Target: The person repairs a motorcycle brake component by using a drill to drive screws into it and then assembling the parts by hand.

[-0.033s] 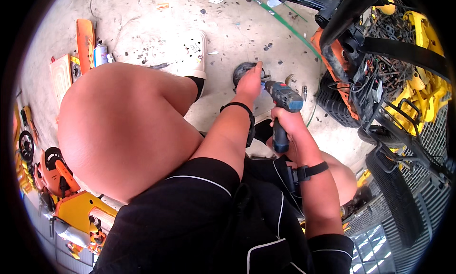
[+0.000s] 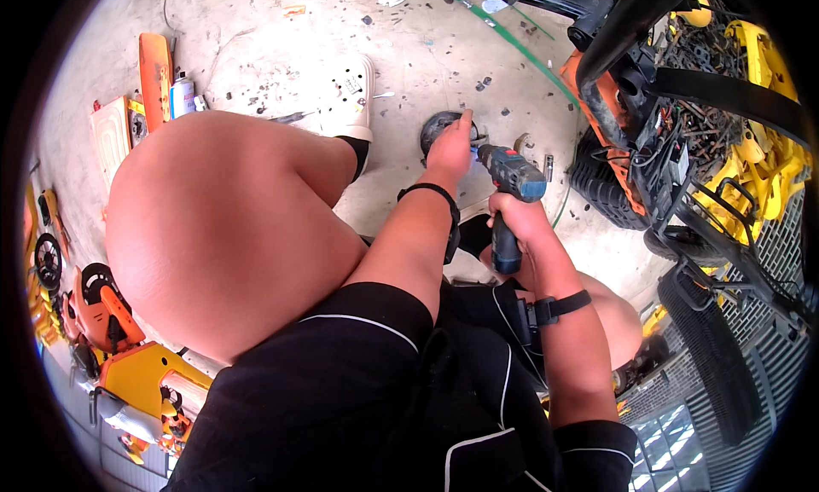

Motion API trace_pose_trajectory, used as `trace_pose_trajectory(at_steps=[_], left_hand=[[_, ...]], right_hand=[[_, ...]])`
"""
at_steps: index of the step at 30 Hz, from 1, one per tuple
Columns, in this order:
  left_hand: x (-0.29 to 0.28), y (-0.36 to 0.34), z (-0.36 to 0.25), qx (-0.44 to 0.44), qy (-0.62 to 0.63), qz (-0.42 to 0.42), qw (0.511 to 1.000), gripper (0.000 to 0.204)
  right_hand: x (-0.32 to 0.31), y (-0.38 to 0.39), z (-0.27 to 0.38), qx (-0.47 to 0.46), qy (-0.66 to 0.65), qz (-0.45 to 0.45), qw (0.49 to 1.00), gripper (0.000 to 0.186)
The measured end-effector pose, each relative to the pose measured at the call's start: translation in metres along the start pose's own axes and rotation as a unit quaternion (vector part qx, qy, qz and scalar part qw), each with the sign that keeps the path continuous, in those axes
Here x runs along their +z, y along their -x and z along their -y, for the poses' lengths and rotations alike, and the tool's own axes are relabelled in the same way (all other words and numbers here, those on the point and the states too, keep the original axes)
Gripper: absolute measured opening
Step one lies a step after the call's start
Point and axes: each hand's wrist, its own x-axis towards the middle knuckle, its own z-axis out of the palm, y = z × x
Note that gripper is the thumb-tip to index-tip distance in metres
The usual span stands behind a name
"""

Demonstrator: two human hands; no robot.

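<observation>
My right hand (image 2: 522,216) is wrapped around the handle of a dark blue and black cordless drill (image 2: 514,175). The drill's nose points up and left, toward a round black part (image 2: 433,132) on the concrete floor. Over that part lies my left hand (image 2: 452,151), its thumb or a finger stretched forward along the right side. The remaining left fingers are curled on the part's side and mostly hidden, as is much of the part. Close to the drill tip, a bluish light falls beside my left hand.
A small metal socket-like cylinder (image 2: 548,166) stands right of the drill. Farther right is a black and orange scooter-like frame (image 2: 607,134), with yellow parts and a heap of hardware behind it. A spray can (image 2: 182,96) stands by an orange panel (image 2: 155,78) at left.
</observation>
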Motion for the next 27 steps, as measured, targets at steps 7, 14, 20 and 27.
trace_pose_trajectory(at_steps=[7,14,20,27], left_hand=[[0.004,-0.003,0.004,-0.003,-0.004,-0.007,1.0,0.068],[0.002,-0.006,0.005,-0.011,0.002,-0.002,1.0,0.068],[0.008,-0.003,0.011,0.003,0.0,-0.03,1.0,0.064],[0.013,0.01,0.024,0.043,-0.006,-0.043,0.998,0.062]], right_hand=[[0.0,-0.002,0.0,-0.001,0.002,0.006,1.0,0.022],[-0.002,-0.008,0.007,-0.006,0.019,0.001,1.0,0.025],[0.006,-0.003,-0.007,-0.042,-0.005,-0.008,0.999,0.022],[-0.002,-0.002,-0.019,-0.024,-0.035,-0.001,0.999,0.009]])
